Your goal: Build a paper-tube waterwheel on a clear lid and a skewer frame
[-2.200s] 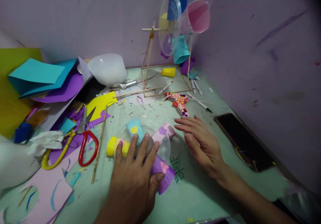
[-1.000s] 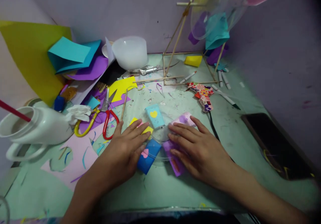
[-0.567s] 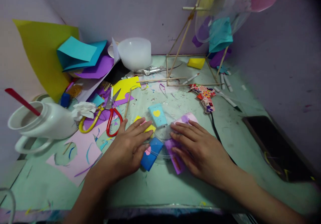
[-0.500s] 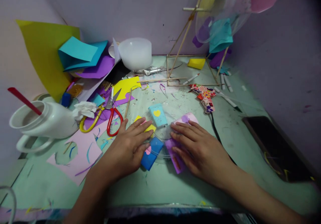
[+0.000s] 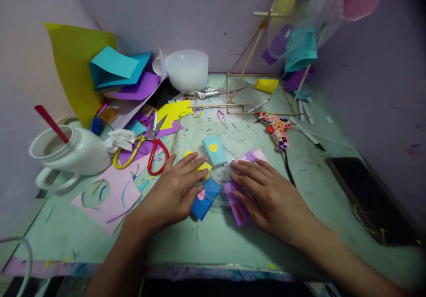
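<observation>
Head view: looks down on a pale green bench (image 5: 216, 243) strewn with paper scraps.
Left hand (image 5: 173, 193): flat, palm down, fingers apart and stretched out, clamped on nothing. The fingertips rest on the yellow pocket (image 5: 203, 165), and the little-finger side touches the blue pocket (image 5: 203, 201).
Right hand (image 5: 271, 195): flat, palm down, fingers spread, gripping nothing. The fingers lie over the purple pocket (image 5: 239, 208) and reach to the edge of the pink pocket (image 5: 255, 155).
Clear disc (image 5: 222, 176): lies flat on the bench between the two hands, at the front middle, with the coloured paper pockets ringed around its rim.
Teal pocket (image 5: 214, 149): carries a yellow heart and sits on the disc's far edge, touched by neither hand.
Scissors (image 5: 153, 148): red and yellow handles, just left of the left hand.
White jug (image 5: 80, 152): at the far left, with a red stick standing in it.
White bowl (image 5: 187, 69): at the back, by the wall.
Glue gun (image 5: 277, 129): patterned, lying beyond the right hand.
Stick frame (image 5: 248, 61): at the back right, holding up a second clear wheel (image 5: 299, 26) with coloured pockets.
Dark phone (image 5: 369, 197): flat at the right edge, well apart from the hands.
</observation>
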`<state>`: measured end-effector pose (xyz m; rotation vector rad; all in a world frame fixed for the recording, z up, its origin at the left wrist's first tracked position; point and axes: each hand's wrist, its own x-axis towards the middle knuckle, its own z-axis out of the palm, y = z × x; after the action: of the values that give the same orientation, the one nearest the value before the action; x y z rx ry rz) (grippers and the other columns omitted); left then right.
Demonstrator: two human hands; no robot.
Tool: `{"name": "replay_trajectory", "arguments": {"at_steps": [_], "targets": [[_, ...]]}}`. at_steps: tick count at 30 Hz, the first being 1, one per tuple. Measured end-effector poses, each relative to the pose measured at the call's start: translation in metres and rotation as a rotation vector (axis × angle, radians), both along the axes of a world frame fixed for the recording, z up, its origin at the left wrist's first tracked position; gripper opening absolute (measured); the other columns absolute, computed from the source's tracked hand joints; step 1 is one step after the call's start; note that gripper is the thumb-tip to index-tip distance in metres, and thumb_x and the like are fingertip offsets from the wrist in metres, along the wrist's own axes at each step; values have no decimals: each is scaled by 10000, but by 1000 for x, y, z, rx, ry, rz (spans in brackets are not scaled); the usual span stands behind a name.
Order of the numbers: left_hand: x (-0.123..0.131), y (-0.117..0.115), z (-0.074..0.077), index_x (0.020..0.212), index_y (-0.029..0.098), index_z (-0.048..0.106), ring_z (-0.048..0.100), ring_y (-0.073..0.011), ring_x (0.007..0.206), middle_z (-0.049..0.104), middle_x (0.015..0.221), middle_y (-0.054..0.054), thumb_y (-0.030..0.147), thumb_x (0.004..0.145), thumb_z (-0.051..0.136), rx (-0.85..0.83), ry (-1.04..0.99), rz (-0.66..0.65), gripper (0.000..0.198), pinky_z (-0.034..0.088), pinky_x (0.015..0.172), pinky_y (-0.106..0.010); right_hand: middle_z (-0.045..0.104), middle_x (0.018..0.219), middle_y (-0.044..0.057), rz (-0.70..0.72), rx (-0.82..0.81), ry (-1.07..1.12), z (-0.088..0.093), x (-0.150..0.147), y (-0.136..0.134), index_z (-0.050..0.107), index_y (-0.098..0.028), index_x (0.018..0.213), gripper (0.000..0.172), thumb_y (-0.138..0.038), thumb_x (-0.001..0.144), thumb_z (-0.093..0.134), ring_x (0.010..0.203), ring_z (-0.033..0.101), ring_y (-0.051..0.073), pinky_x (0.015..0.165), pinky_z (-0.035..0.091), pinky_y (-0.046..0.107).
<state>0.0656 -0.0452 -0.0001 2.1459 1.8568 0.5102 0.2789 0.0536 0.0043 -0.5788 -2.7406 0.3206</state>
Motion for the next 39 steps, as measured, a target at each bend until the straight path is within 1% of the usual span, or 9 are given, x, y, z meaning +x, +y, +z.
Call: {"name": "replay_trajectory", "arguments": {"at_steps": [10, 16, 19, 22, 25, 27, 29, 31, 39], "targets": [[1, -1, -2, 1126, 208, 576, 373, -225, 1296, 527, 1313, -81, 193, 880, 431, 117, -66, 27, 287, 279, 1066, -530, 621, 1181, 130, -4, -31, -2, 2, -1, -1, 618, -143, 1087, 278, -218, 862, 471, 1120, 550, 257, 1030, 339, 536], [2, 2, -7, 1177, 133, 543, 377, -244, 1286, 480, 1337, -155, 185, 865, 463, 240, -56, 92, 326, 331, 1047, -477, 622, 1171, 111, -6, -79, 10, 5, 0, 2, 616, -160, 1075, 259, -230, 862, 486, 1119, 547, 246, 1049, 306, 541], [3, 4, -8, 1121, 120, 579, 511, -224, 1142, 593, 1179, -144, 205, 852, 489, 332, -68, 204, 297, 411, 974, -413, 626, 1158, 102, 8, -91, 76, 3, 3, 3, 620, -172, 1040, 224, -210, 856, 497, 1116, 550, 231, 1055, 296, 538], [5, 5, -6, 976, 125, 639, 615, -189, 869, 671, 914, -93, 261, 823, 520, 407, -90, 467, 237, 485, 803, -333, 630, 1138, 96, -4, -70, 204, 0, 6, 5, 618, -182, 1021, 214, -175, 822, 540, 1088, 565, 220, 1052, 310, 515], [7, 4, -1, 906, 172, 657, 616, -158, 615, 668, 692, -20, 357, 785, 547, 254, -180, 793, 247, 479, 607, -282, 656, 1025, 93, -205, -64, 369, -2, 13, 7, 623, -180, 972, 180, -184, 802, 565, 978, 606, 219, 907, 461, 440], [10, 5, 3, 920, 195, 648, 606, -149, 544, 645, 595, 18, 405, 760, 562, 97, -299, 877, 279, 461, 552, -262, 671, 909, 77, -385, -137, 380, -4, 18, 9, 627, -182, 919, 138, -236, 807, 568, 845, 631, 211, 738, 519, 380], [12, 6, 6, 942, 201, 635, 607, -146, 542, 634, 555, 35, 411, 735, 582, -1, -408, 870, 300, 455, 545, -246, 680, 834, 57, -497, -264, 318, -6, 22, 11, 632, -190, 887, 151, -300, 811, 563, 718, 633, 196, 629, 516, 349], [15, 7, 8, 959, 202, 622, 606, -141, 554, 636, 550, 41, 392, 709, 609, -51, -495, 874, 315, 447, 534, -229, 688, 804, 45, -537, -379, 271, -9, 23, 13, 640, -196, 873, 182, -346, 807, 561, 648, 627, 185, 586, 508, 336], [17, 7, 14, 980, 162, 569, 507, -77, 433, 608, 555, 61, 307, 593, 702, -97, -955, 871, 434, 393, 437, -181, 716, 827, 52, -578, -513, 365, -14, 20, 15, 665, -204, 888, 207, -361, 774, 595, 694, 651, 204, 606, 524, 339]]}}
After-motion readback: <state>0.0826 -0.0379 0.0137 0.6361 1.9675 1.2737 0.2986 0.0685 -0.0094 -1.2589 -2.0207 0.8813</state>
